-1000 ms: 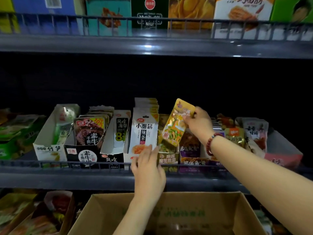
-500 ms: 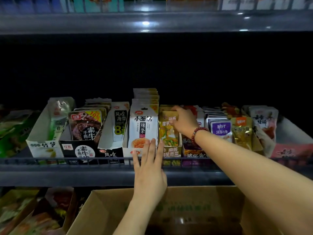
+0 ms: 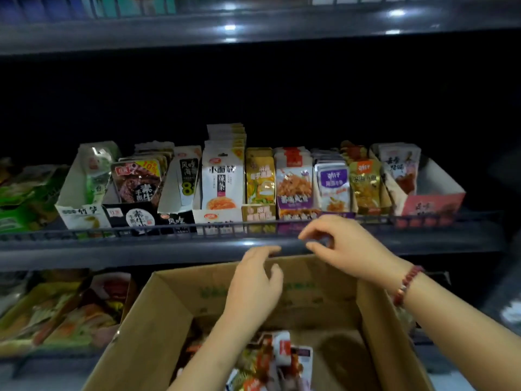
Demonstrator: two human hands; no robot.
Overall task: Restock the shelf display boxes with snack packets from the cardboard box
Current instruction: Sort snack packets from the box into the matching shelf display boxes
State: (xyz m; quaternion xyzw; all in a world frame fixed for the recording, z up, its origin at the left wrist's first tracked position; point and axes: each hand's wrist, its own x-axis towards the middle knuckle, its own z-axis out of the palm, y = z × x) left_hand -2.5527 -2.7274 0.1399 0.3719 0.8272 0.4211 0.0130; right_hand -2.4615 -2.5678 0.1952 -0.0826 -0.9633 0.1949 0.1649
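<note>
While both hands hover empty over the cardboard box [image 3: 158, 328] — left hand [image 3: 255, 289] and right hand [image 3: 349, 249] with loosely curled fingers, holding nothing — the sensible move is to reach down to the snack packets [image 3: 270, 362] at its bottom, pick one flavour, and match it to its display box [image 3: 258, 214]. A dim wire-fronted shelf [image 3: 112, 249] holds the row.

Dim scene; overhead glare spots on the upper shelf edge [image 3: 229, 27], black recess behind, soft blur, bowed wide-angle edges.
</note>
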